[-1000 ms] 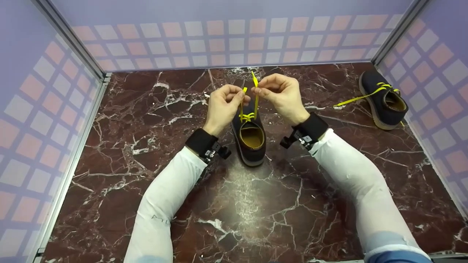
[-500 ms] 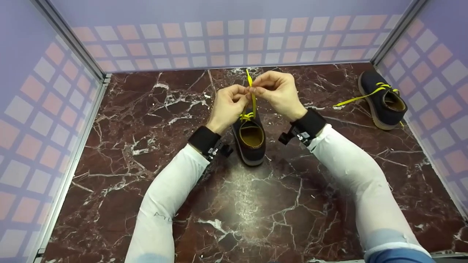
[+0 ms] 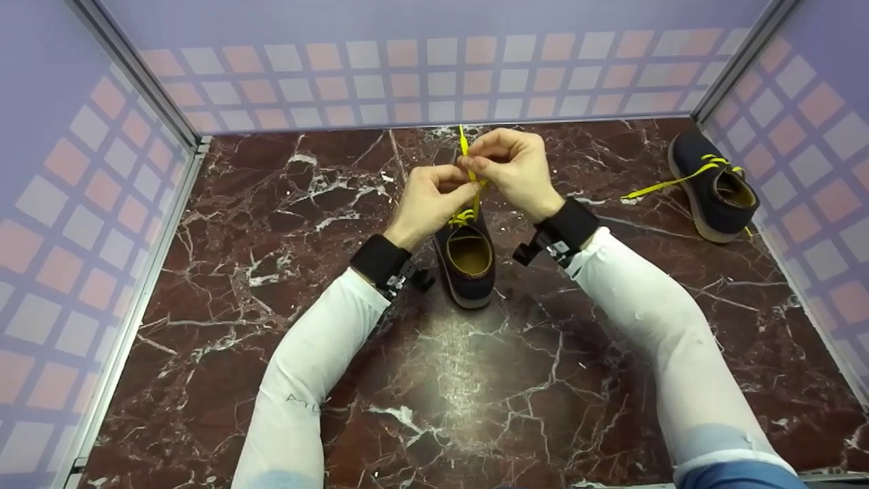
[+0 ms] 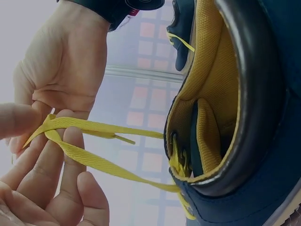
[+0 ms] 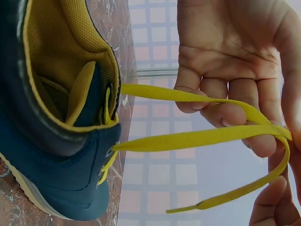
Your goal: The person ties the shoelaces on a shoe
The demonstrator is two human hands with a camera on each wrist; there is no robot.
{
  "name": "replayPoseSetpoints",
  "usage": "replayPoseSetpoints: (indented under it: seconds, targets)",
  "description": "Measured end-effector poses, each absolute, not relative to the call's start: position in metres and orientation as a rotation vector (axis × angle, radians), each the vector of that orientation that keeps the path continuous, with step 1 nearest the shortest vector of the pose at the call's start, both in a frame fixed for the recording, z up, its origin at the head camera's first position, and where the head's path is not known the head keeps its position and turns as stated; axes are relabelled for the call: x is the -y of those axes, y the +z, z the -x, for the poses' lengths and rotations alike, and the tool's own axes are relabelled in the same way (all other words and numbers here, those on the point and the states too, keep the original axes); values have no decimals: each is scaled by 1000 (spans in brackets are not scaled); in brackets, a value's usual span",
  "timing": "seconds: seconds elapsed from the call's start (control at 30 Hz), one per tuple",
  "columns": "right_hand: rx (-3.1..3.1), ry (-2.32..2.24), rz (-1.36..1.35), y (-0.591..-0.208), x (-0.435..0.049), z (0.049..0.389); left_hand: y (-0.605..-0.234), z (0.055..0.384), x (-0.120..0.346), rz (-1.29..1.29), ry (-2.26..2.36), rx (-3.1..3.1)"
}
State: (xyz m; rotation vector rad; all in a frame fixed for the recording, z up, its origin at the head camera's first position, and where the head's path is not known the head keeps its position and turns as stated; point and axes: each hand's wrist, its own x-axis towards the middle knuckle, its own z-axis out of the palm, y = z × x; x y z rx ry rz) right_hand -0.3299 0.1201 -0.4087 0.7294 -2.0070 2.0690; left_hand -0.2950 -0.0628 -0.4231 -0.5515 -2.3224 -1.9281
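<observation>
A dark blue shoe (image 3: 468,288) with a yellow-tan lining stands in front of me, its opening towards me. Its two yellow shoelace ends are drawn up from the eyelets and cross between my hands, as the right wrist view shows with the shoelace (image 5: 188,140). My left hand (image 3: 433,202) pinches the shoelace (image 4: 110,168) near the crossing. Just above it, my right hand (image 3: 514,168) holds the lace between thumb and forefinger, one tip pointing upward. A loose tip hangs below the crossing in both wrist views. Exactly which strand each fingertip grips is partly hidden.
A second dark shoe (image 3: 713,187) stands at the right beside the side wall, one yellow lace end stretched leftward over the table. The dark red marbled table (image 3: 224,292) is bounded by tiled-pattern walls at the back and sides.
My hands were apart, each with a lace end. They have come together above the shoe, and the laces now cross. The shoe has stayed in place.
</observation>
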Motion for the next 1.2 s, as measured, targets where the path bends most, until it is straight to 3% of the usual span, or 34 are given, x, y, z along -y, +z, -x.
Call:
replayPoseSetpoints:
  seconds: [0.53,1.2]
  targets:
    - [2474,2013,-672,-411,-147,333,-433,300,62,444,-2025,2216]
    - [2679,1964,-897,-414,-155,324,-436,301,70,424,-1932,2237]
